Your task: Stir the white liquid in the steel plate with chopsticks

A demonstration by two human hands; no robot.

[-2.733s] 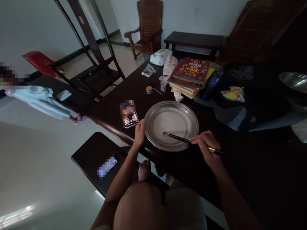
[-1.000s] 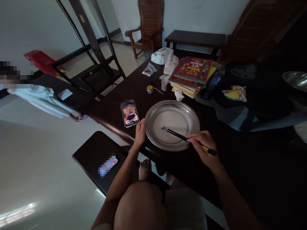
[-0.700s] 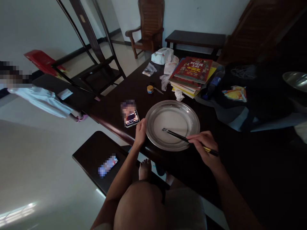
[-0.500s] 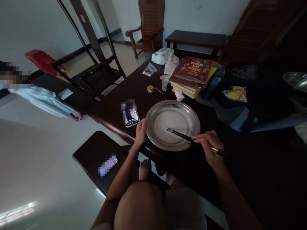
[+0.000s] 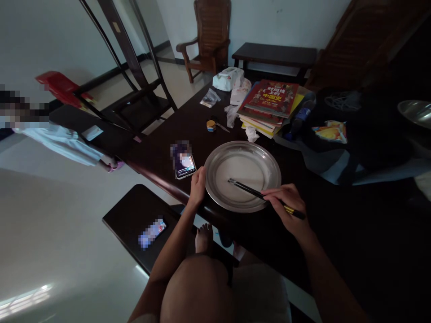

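With the left hand [image 5: 197,185] pinching the near-left rim of the steel plate [image 5: 243,176] near the counter [image 5: 188,123] edge, the right hand [image 5: 286,207], closed around the chopsticks [image 5: 247,190], does best keeping their tips low and flat in the whitish batter.

The metal plate [image 5: 243,150] is dull silver with a pale whitish film across its middle. The chopsticks [image 5: 249,191] are black, with a gold band at the near end. The worktop [image 5: 188,130] is very dark brown, almost black. Far on it, the top book [image 5: 271,97] has a red cover with yellow lettering. A small tin [image 5: 210,125] is yellow and blue.
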